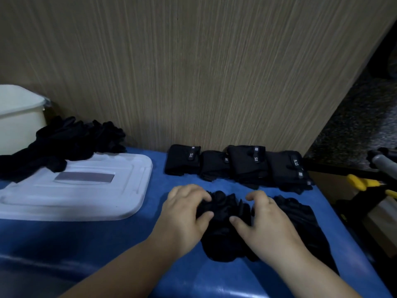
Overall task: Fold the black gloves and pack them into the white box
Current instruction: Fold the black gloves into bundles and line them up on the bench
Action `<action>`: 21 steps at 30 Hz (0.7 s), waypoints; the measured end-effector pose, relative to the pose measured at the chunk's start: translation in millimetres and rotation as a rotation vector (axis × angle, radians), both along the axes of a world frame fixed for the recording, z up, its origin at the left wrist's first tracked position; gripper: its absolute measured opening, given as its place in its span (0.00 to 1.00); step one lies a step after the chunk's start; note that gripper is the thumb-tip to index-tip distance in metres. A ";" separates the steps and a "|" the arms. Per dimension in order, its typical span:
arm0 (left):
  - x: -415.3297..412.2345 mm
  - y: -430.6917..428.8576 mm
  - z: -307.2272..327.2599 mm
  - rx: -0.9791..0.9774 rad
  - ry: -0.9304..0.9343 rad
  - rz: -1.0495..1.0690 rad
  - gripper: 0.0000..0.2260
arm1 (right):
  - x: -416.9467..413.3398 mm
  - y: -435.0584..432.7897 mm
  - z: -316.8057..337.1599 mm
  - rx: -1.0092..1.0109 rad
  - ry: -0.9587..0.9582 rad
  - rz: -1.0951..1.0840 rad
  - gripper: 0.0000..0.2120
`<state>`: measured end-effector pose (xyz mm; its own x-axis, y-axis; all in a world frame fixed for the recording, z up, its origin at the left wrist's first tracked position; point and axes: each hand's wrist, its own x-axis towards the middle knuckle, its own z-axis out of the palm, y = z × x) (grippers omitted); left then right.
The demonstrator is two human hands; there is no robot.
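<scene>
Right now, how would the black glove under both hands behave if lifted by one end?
Probably floppy: the black glove bunches into wrinkles between the left hand and right hand. Likely light, being thin fabric like the loose pile slumped over the white lid. It should neither roll nor tip.

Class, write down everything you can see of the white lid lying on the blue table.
The lid is white, plastic-looking, rectangular with rounded corners, with moulded ridges and a grey rectangular panel near its middle. It lies flat on the blue table, at the left. A heap of black gloves overlaps its far left corner.
</scene>
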<state>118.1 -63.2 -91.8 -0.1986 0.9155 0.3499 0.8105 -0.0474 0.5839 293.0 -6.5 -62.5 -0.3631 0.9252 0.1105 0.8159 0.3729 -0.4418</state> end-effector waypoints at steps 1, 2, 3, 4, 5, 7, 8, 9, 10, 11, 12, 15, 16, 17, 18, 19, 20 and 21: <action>1.8 -1.2 0.5 -0.006 0.040 -0.045 0.13 | 0.0 1.3 0.7 0.005 0.029 -0.005 0.23; 4.0 -1.5 0.1 -0.031 0.076 -0.084 0.14 | 0.2 2.7 0.8 0.005 0.058 0.000 0.20; 4.8 -1.2 -2.2 -0.073 0.119 -0.118 0.16 | 0.1 3.5 1.1 0.005 0.084 0.016 0.17; 5.1 -0.6 -4.8 -0.124 0.161 -0.149 0.18 | 0.0 3.5 1.1 0.001 0.091 0.048 0.15; 4.9 -0.5 -7.0 -0.188 0.201 -0.173 0.21 | -0.3 2.8 0.7 -0.007 0.085 0.093 0.13; 3.3 -0.4 -9.5 -0.313 0.266 -0.207 0.24 | -0.7 0.6 -1.3 -0.031 0.049 0.195 0.10; 2.4 0.1 -9.5 -0.349 0.282 -0.220 0.25 | -0.6 -0.2 -2.4 -0.043 0.024 0.238 0.08; 1.5 0.4 -9.0 -0.368 0.289 -0.231 0.25 | -0.6 -0.9 -3.1 -0.052 0.003 0.273 0.08; 0.6 0.8 -8.6 -0.378 0.290 -0.240 0.26 | -0.8 -0.8 -3.9 -0.057 -0.010 0.298 0.10; -0.1 1.1 -8.2 -0.384 0.289 -0.248 0.26 | -0.8 -0.4 -4.6 -0.055 -0.016 0.315 0.12; -0.8 1.2 -7.9 -0.387 0.286 -0.255 0.27 | -0.7 -0.2 -4.9 -0.049 -0.019 0.326 0.14; -2.4 0.5 -7.7 -0.391 0.254 -0.262 0.28 | -0.2 0.3 -7.0 -0.038 -0.019 0.351 0.16; -2.3 -0.3 -6.9 -0.380 0.237 -0.264 0.28 | -0.4 1.0 -8.8 -0.042 -0.021 0.358 0.16; -1.7 -1.2 -5.7 -0.365 0.219 -0.263 0.28 | -0.5 1.5 -10.7 -0.044 -0.023 0.365 0.16; -0.9 -2.0 -4.7 -0.345 0.207 -0.258 0.27 | -0.5 2.0 -11.9 -0.043 -0.022 0.370 0.16; -0.2 -2.6 -3.8 -0.322 0.202 -0.251 0.26 | -0.3 2.1 -12.0 -0.040 -0.023 0.371 0.16; 0.3 -2.8 -3.1 -0.298 0.204 -0.243 0.25 | 0.2 2.1 -11.5 -0.033 -0.037 0.374 0.17; 0.5 -2.9 -2.7 -0.278 0.210 -0.238 0.24 | 1.2 1.6 -10.4 -0.030 -0.061 0.385 0.19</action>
<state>118.6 -66.1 -94.5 0.0788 0.9925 0.0934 0.8988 -0.1113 0.4241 294.2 -4.9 -73.0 -0.6892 0.7226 0.0530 0.6441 0.6446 -0.4119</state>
